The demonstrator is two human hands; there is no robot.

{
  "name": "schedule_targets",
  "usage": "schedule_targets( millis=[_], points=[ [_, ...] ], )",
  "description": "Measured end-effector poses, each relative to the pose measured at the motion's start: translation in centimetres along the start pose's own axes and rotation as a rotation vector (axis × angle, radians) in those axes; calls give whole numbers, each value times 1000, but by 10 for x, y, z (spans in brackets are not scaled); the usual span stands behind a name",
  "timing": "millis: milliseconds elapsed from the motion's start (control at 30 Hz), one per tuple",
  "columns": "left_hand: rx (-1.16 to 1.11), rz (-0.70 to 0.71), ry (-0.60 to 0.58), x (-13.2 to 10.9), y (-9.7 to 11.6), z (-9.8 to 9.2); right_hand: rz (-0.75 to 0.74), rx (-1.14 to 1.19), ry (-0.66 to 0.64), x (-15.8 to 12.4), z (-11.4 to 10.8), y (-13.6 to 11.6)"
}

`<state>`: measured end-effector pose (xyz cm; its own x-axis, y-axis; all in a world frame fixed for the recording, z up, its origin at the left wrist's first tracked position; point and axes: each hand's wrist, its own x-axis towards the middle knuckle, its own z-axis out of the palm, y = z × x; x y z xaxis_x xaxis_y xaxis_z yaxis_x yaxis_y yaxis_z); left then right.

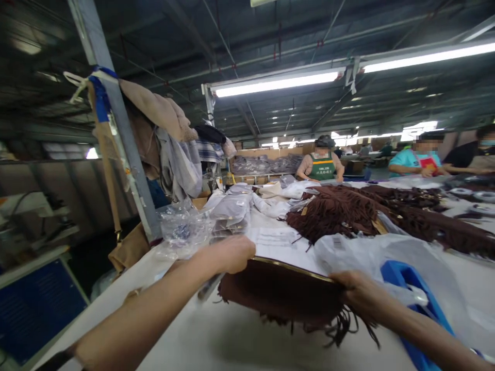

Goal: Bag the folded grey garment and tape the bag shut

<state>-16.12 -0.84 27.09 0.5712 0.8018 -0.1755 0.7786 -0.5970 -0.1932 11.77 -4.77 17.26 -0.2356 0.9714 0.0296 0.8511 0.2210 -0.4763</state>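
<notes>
A dark brown fringed bag (282,291) hangs stretched between my two hands above the white table. A thin gold-coloured line, which looks like a zip, runs along its upper edge. My left hand (236,253) is closed on the upper left corner. The upper right corner is gripped by my right hand (350,288), its fingers partly hidden behind the edge. Loose fringe dangles from the lower side, mostly at the right. Behind the bag lies a printed white sheet (284,239), partly covered by it.
Clear plastic wrapping (181,226) and grey packed pieces (232,206) lie at left by a metal post (131,154). A pile of brown fringed pieces (340,211) sits beyond. At right are a plastic bag (348,252) and a blue plastic holder (398,273). Several people work across the table.
</notes>
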Motion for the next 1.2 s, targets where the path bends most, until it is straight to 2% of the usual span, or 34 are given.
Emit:
schedule_targets(
  millis=[67,200,400,467,567,700,767,833,867,933,1000,1033,1100,1167,1200],
  points=[
    [-32,3,-34,2,-6,8,-1,-87,17,1,-14,-3],
    [-110,21,-7,2,-10,27,-43,-260,24,2,-32,-10],
    [-125,-39,-40,3,3,83,-43,-305,-15,-1,-14,-5],
    [-118,-51,-25,7,1,90,-44,-330,-13,2,-13,-3],
    [-84,-85,37,15,-11,73,-62,-399,32,12,-28,-7],
    [28,-168,173,17,-35,23,-82,-496,135,26,-64,-26],
    [79,-174,223,11,-43,4,-93,-538,200,29,-75,-33],
    [189,-130,288,2,-48,0,-175,-598,305,27,-72,-33],
    [275,-85,331,-4,-50,6,-253,-633,374,23,-64,-31],
    [484,21,446,-15,-48,35,-455,-687,530,10,-35,-21],
    [635,101,591,-27,-37,87,-615,-701,655,-10,7,-6],
    [649,110,657,-34,-28,119,-644,-709,683,-22,30,3],
    [573,98,800,-48,-6,183,-666,-732,693,-47,77,20],
    [512,125,915,-60,17,235,-751,-797,627,-68,114,36],
    [528,66,872,-66,26,252,-735,-810,590,-77,127,41]
  ],
)
